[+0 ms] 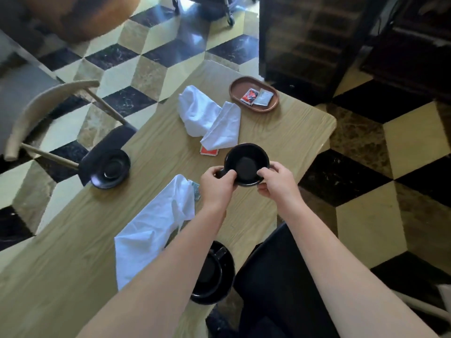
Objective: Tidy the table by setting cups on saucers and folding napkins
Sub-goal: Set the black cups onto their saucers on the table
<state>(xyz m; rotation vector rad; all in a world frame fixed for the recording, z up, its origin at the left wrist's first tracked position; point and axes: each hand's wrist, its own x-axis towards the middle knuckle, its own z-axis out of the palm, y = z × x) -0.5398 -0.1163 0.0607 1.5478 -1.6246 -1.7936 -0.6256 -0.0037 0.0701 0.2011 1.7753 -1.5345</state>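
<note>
Both hands hold a black glossy ceramic cup (246, 164) just above the pale wood-grain surface (280, 135). The left hand (217, 184) pinches it at the handle side, thumb over the rim. The right hand (275, 181) curls its fingers round the opposite wall.

An empty black round saucer (111, 168) sits well off to the left of the left hand, at the surface's edge. To judge by that, the cup likely belongs there. The carry passes over a crumpled white cloth napkin (156, 228) lying just left of the left forearm; a low cup could snag it. The saucer's place by the edge means a hard set-down could nudge it off. The glossy glaze may also slip in a thumb-and-finger pinch.

Beyond the hands lie two more white napkins (207, 118), unfolded. Under the left forearm a second black cup on its saucer (214, 274) is largely covered, so its seating is unclear. A red-edged card (208, 151) peeks from under the far napkins and cannot be identified.
</note>
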